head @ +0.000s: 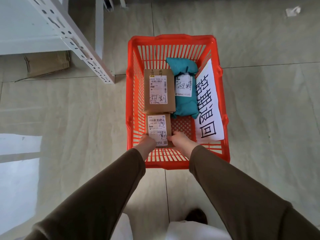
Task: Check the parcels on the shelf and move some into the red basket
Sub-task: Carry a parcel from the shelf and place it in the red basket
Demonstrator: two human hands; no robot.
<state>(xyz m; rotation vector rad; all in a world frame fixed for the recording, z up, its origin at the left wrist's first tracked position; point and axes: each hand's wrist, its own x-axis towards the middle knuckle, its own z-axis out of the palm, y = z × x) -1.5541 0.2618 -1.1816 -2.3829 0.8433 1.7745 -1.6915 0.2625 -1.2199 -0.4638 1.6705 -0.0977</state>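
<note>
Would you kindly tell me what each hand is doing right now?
Left hand: closed on the small box, left side.
Right hand: closed on the same box, right side.

1 red basket [178, 41] (1 paper sign [208, 103]), 2 cardboard boxes [159, 91] [158, 126], 1 teal bag [185, 94], 2 hands [147, 142] [181, 140]

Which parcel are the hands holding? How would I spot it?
Find the red basket on the floor. Inside, nearest its front wall, sits a small brown box, gripped by the left hand and right hand. It is smaller than the larger brown box behind it.
</note>
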